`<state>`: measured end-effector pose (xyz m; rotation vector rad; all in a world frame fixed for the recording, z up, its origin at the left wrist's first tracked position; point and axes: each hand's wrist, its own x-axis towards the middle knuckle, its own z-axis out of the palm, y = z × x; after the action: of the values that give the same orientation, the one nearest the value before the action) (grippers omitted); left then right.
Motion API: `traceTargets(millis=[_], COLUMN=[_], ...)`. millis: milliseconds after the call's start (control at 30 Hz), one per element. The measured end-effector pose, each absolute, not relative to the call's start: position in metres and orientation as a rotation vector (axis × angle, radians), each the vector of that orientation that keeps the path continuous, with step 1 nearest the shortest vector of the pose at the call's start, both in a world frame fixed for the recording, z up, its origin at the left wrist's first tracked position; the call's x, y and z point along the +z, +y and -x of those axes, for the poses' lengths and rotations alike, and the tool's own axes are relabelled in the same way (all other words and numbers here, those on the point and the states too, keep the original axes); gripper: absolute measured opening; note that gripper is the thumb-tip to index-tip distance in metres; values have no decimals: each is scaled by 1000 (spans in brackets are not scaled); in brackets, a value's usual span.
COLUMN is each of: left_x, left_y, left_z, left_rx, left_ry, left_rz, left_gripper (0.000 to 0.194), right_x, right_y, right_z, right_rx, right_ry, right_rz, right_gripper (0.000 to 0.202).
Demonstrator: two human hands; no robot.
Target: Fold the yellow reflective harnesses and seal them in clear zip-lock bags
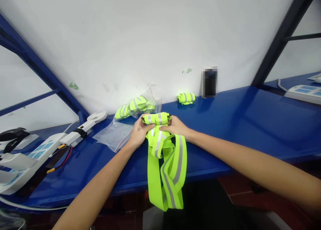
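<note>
A neon yellow-green reflective strap [167, 169] with grey stripes is partly rolled up at its top end. My left hand [139, 131] grips the left side of that roll, its thumb pressed on the strap just below. On the right side, my right hand [175, 127] holds the roll the same way, thumb toward the middle. From the roll, the loose bands loop and hang over the front edge of the blue table [213, 133]. The fingers behind the roll are mostly hidden.
Bagged reflective straps [135, 106] lie against the wall, near a flat clear zip bag [114, 134]. Another rolled strap [186, 97] sits right of them, beside a blurred dark object [209, 83]. At left are a small white fan [97, 116] and a power strip [40, 153] with cables.
</note>
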<state>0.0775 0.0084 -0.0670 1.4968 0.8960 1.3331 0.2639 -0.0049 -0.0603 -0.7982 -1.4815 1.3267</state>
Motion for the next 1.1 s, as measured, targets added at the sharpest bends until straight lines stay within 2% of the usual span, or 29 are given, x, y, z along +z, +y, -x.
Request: traceTargets(millis=[100, 200, 300, 500, 700, 833, 1000, 1100], left_x=[-66, -64, -62, -57, -57, -61, -68, -67], left_y=[8, 9, 11, 12, 9, 11, 17, 16], left_z=[-80, -80, -79, -79, -81, -80, -75, -74], left_rx=[1385, 1468, 1566, 1661, 1641, 1605, 1582, 1564], left_ry=[901, 871, 844, 836, 828, 793, 786, 798], left_rz=[-1476, -1396, -1250, -1090, -1129, -1216, -1340, -1378], left_gripper=[45, 45, 55, 67, 67, 59, 48, 44], right_x=[-55, -43, -32, -33, -49, -55, -55, -55], right_y=[-8, -14, -20, -19, -7, -3, -4, -5], right_z=[-264, -267, -275, -282, -275, -272, -272, -272], right_rx=[1438, 1695, 1882, 1984, 1812, 1745, 1735, 1752], right_ry=[-1378, -1200, -1141, -1173, -1191, -1236, -1252, -1232], right_rz=[815, 751, 552, 350, 581, 696, 674, 683], right_gripper=[45, 51, 61, 82, 72, 72, 56, 56])
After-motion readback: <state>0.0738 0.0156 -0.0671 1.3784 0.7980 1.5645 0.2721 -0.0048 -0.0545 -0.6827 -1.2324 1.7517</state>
